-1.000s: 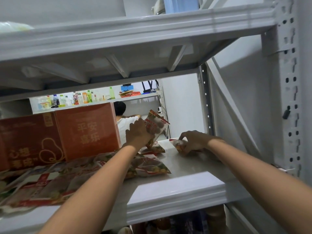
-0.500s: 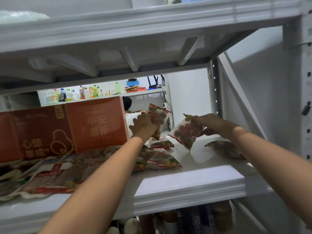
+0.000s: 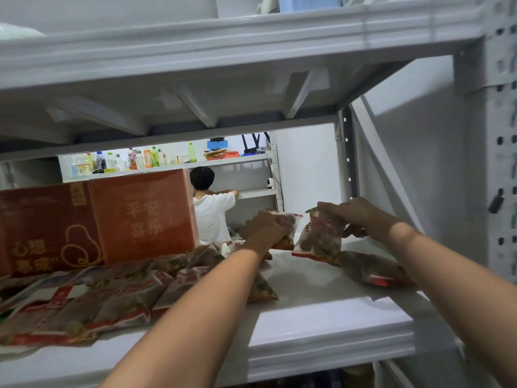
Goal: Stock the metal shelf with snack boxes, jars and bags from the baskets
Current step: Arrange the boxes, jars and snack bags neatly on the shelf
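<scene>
My left hand (image 3: 265, 228) grips a snack bag (image 3: 288, 219) upright at the back of the white metal shelf (image 3: 321, 312). Just right of it, my right hand (image 3: 355, 214) pinches the top of a second snack bag (image 3: 319, 239), which stands upright with its lower edge on the shelf board. A third bag (image 3: 372, 268) lies flat under my right forearm. Several more bags (image 3: 117, 298) lie in a loose pile on the left half of the shelf, in front of two red boxes (image 3: 142, 217).
The shelf above (image 3: 223, 46) hangs low over the working space. A perforated upright post (image 3: 500, 163) stands at the right. Behind the shelf a person in a white shirt (image 3: 209, 211) works at another rack with bottles (image 3: 134, 159). Jars show dimly on the level below.
My right hand lifted a bag off the shelf and brought it left and upright beside the bag in my left hand. My left hand moved its bag a little to the right.
</scene>
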